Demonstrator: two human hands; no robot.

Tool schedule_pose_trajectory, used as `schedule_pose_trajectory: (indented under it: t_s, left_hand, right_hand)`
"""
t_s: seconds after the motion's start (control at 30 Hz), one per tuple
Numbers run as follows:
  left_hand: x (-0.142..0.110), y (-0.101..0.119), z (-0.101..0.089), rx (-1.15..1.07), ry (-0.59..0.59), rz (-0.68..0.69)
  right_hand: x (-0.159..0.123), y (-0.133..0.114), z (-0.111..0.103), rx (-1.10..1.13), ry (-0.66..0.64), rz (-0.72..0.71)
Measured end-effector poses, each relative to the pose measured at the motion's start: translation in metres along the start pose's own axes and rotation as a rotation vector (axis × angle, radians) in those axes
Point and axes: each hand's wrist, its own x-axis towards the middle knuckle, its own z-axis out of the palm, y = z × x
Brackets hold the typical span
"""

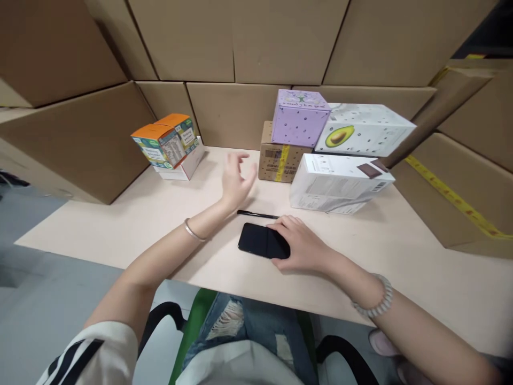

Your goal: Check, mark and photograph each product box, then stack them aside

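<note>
From the head camera, the person's two hands are working apart from each other over a pale table (216,270). The right hand (306,246), just right of the middle of the frame, is gripping the right end of a black phone (256,239), the thumb lying along the near edge and the fingers along the far one. The phone is lying flat at the centre, its dark face showing upward. Just above it in the frame, a black pen (256,214) is lying lengthwise, its right tip ending by the right hand's fingers; I can't tell whether they are touching.

The left hand (235,182) is holding nothing, its fingers curling with the thumb standing apart, near the centre; a thin bracelet (193,231) is circling that wrist, and a coiled band (382,300) is circling the other.

At upper left, an orange-topped box (172,141) is sitting on a low white carton (194,159). Toward upper right, a lilac box (300,124) is resting on a brown box (267,166), and beside them an avocado-printed box (368,128) is sitting above another white box (334,187). Large cardboard boxes (280,43) are walling in the top.
</note>
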Motion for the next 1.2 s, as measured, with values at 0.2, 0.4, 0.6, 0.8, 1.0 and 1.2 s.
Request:
schedule_pose_trajectory:
  t_s: [0.2,0.4,0.6,0.8,1.0,1.2]
  left_hand:
    - [0.025,-0.075,-0.094,0.27,0.505,-0.115]
    - [0.047,-0.107,-0.142,0.307,0.483,-0.384]
    - [0.048,-0.128,-0.157,0.241,0.435,-0.363]
    - [0.043,-0.141,-0.157,0.147,0.45,-0.296]
    - [0.037,-0.125,-0.15,0.153,0.466,-0.211]
    - [0.019,-0.065,-0.136,-0.027,0.292,0.026]
  right_hand:
    - [0.001,0.003,0.003,-0.008,0.036,0.031]
    - [0.001,0.002,0.012,-0.054,0.057,0.073]
    - [0.008,-0.005,0.029,-0.051,0.122,0.061]
    - [0.018,-0.009,0.038,-0.093,0.188,0.066]
    - [0.031,-0.016,0.039,-0.152,0.19,0.051]
    - [0.043,-0.021,0.035,-0.1,0.276,0.099]
